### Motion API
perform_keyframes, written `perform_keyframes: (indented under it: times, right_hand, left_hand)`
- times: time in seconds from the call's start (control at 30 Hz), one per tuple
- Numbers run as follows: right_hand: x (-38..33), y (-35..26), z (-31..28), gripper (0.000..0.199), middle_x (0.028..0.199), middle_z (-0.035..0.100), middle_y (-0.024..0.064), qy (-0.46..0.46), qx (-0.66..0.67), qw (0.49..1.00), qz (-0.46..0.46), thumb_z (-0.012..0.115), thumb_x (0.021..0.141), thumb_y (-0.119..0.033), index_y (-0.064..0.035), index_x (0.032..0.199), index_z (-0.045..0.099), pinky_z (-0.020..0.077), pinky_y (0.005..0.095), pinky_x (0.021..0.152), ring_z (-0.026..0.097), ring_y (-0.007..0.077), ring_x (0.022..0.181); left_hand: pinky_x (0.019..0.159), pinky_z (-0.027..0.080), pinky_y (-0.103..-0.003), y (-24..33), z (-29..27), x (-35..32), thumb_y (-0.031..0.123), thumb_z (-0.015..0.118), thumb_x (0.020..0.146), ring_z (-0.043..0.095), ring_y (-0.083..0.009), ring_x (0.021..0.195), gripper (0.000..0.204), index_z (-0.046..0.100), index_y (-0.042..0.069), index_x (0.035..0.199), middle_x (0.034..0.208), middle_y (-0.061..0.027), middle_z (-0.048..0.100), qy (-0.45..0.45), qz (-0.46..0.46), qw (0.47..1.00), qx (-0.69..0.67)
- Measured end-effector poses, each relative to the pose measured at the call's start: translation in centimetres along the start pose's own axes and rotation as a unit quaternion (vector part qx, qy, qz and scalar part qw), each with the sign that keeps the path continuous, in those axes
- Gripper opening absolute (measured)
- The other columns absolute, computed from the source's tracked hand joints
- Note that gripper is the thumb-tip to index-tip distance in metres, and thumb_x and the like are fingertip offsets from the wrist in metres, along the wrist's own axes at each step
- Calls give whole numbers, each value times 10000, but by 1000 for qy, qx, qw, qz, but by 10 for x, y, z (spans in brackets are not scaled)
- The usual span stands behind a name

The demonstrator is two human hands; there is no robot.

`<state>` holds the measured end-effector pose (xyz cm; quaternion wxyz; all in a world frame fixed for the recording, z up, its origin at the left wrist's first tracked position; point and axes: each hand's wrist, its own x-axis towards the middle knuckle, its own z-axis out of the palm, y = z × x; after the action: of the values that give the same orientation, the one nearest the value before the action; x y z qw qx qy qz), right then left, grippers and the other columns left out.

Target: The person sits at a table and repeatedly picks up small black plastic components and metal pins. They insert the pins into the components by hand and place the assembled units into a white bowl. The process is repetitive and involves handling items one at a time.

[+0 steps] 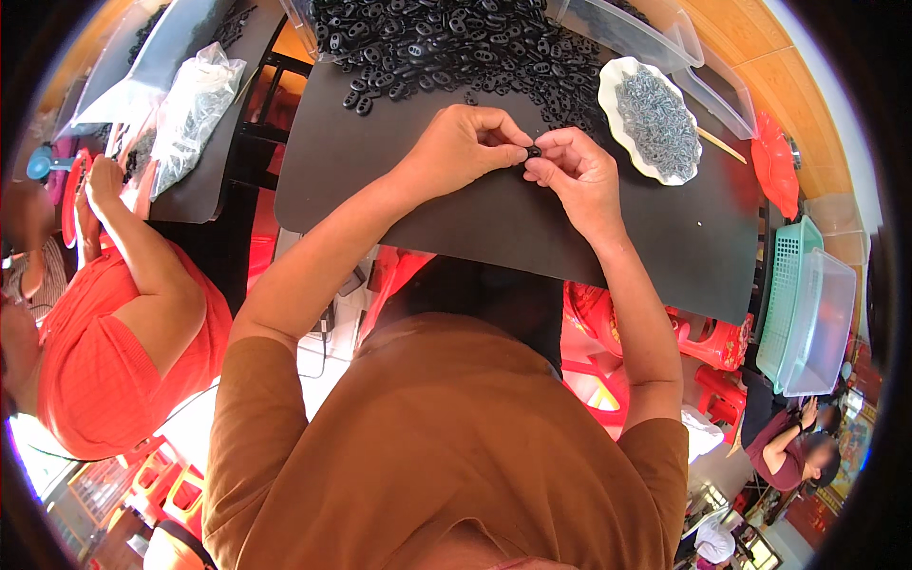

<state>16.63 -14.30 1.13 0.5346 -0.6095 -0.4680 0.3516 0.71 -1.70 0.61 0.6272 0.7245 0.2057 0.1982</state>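
Note:
Over the dark table, my left hand (470, 147) pinches a small black plastic piece (534, 152) between thumb and fingertips. My right hand (578, 176) meets it from the other side, thumb and forefinger closed on the same piece. Fingers cover most of the piece, so its exact shape is hidden. Just beyond my hands spreads a large heap of small black plastic parts (446, 43), many with holes through them. To the right of my right hand, a white scalloped dish (613, 109) holds many tiny grey metal pieces (658, 123), too small to tell apart.
Clear plastic bins (655, 33) stand at the far side. A red dish (776, 166) lies at the table's right edge, with green and clear baskets (793, 304) below it. Left, a person in red (142, 332) works at another table with a plastic bag (195, 114). Red stools (608, 323) are underneath.

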Motion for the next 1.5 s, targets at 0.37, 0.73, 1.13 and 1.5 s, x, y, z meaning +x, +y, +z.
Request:
perform_keyframes:
  times: [0.37, 0.73, 1.13, 1.5]
  right_hand:
    - [-1, 2, 2, 176, 774, 685, 17, 25, -196, 972, -126, 762, 768, 20, -35, 907, 670, 465, 215, 567, 595, 44, 648]
    - [2, 4, -1, 217, 825, 629, -13, 4, -55, 995, -83, 730, 791, 27, -46, 969, 629, 470, 200, 631, 577, 41, 738]
    - [3, 1, -7, 148, 848, 636, -12, -9, -36, 999, 0, 715, 820, 6, -39, 923, 620, 496, 201, 682, 588, 44, 751]
    - [-1, -7, -3, 105, 806, 637, 37, 71, -472, 833, -279, 709, 766, -42, -80, 855, 666, 525, 323, 631, 631, 225, 765]
  left_hand:
    - [708, 551, -254, 4, 4, -5, 28, 696, 845, 673, -101, 767, 60, 701, -26, 870, 829, -59, 709, 24, 70, 993, 97]
    - [725, 526, -225, 1, 2, -2, 45, 695, 862, 637, -64, 793, 107, 697, -1, 958, 865, -24, 692, 11, 9, 1000, -6]
    - [760, 519, -208, -2, 1, 1, 58, 654, 901, 639, -63, 820, 232, 662, 14, 1128, 931, -13, 680, 29, 12, 991, -127]
    - [791, 523, -215, 1, -5, 1, 85, 636, 922, 648, -81, 851, 221, 663, 37, 1136, 938, -22, 677, 34, 7, 990, -138]
